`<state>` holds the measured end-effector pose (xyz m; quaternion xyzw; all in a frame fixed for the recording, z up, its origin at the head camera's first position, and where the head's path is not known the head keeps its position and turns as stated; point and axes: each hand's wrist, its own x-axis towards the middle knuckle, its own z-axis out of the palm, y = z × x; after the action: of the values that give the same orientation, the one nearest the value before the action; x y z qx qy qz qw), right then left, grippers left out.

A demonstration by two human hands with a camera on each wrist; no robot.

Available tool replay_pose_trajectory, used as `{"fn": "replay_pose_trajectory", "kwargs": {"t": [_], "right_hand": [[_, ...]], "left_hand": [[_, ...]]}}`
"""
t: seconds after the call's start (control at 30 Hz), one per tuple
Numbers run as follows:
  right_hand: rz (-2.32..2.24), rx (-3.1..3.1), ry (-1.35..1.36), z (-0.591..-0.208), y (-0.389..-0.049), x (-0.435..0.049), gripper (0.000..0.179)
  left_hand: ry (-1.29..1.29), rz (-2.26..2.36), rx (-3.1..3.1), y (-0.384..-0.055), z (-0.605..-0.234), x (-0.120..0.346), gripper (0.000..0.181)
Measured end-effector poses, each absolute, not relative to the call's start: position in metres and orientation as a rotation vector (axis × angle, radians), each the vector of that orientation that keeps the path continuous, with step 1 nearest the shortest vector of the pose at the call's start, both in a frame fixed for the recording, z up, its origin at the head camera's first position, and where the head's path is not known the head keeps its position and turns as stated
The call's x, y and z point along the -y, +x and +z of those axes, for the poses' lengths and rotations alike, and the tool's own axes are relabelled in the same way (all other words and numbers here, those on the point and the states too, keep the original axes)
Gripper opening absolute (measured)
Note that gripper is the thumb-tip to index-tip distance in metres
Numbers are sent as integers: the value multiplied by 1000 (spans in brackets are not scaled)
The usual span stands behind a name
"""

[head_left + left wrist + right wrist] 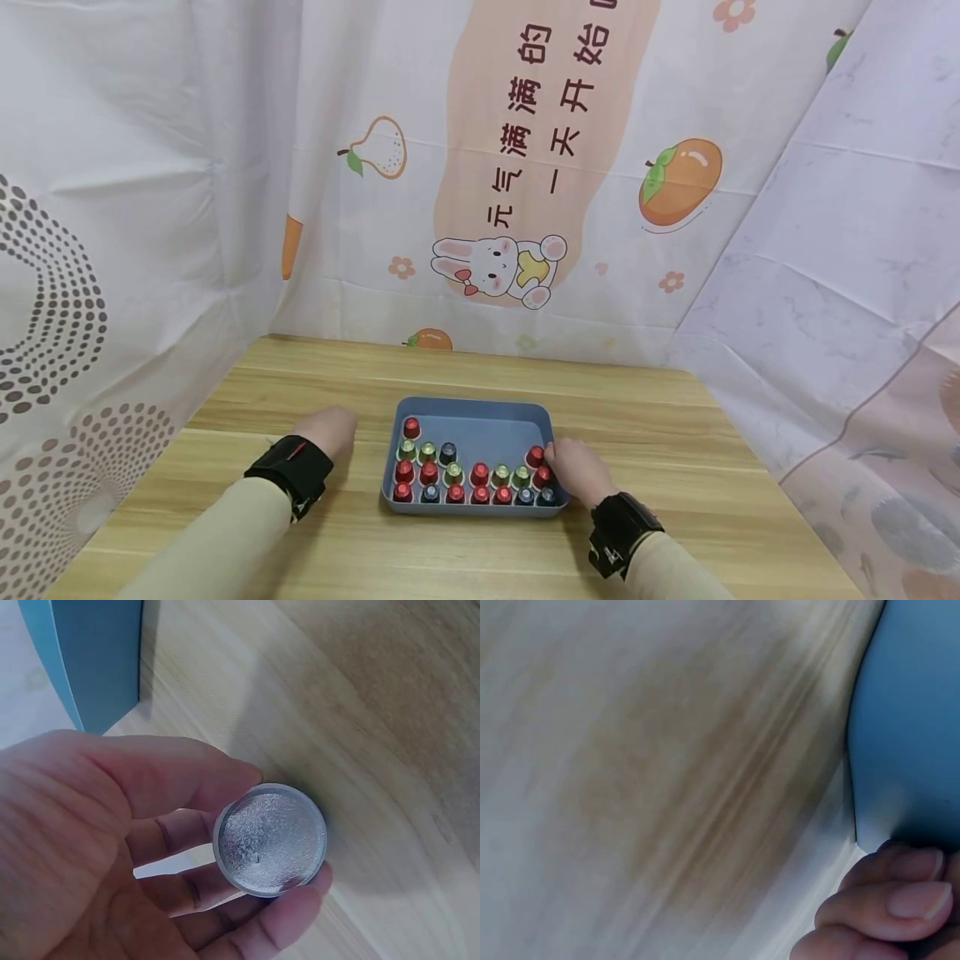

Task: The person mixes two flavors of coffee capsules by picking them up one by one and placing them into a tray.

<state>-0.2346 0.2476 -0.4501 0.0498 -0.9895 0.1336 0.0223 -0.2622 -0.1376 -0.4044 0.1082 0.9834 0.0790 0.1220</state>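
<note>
My left hand (327,431) is off the tray's left side, above the table. In the left wrist view, its thumb and fingers pinch a coffee capsule (271,840), with the round silver foil lid facing the camera. A shallow blue-grey tray (480,407) holds several coffee capsules, foil side down, in rows toward its near side. They are red, light green and dark. My right hand (579,469) grips the tray's right rim beside a red capsule (535,456). Curled fingers (885,907) lie against the tray's outer wall in the right wrist view; the thumb is hidden.
The tray stands on a wood-grain table (615,417). A printed white curtain (360,233) hangs behind the table's far edge, with more fabric at both sides. Each wrist wears a black strap with a small camera.
</note>
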Motion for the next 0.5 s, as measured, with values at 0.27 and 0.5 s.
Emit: {"fn": "replay_pose_trajectory", "kwargs": {"t": [0.27,0.5], "right_hand": [[422,3065,169,-452,-236,-249,36],[421,3054,179,-452,-236,-249,35]], "left_hand": [[357,284,-2940,-266,-400,134,13],[433,388,-3038,-271,-397,127,14]]}}
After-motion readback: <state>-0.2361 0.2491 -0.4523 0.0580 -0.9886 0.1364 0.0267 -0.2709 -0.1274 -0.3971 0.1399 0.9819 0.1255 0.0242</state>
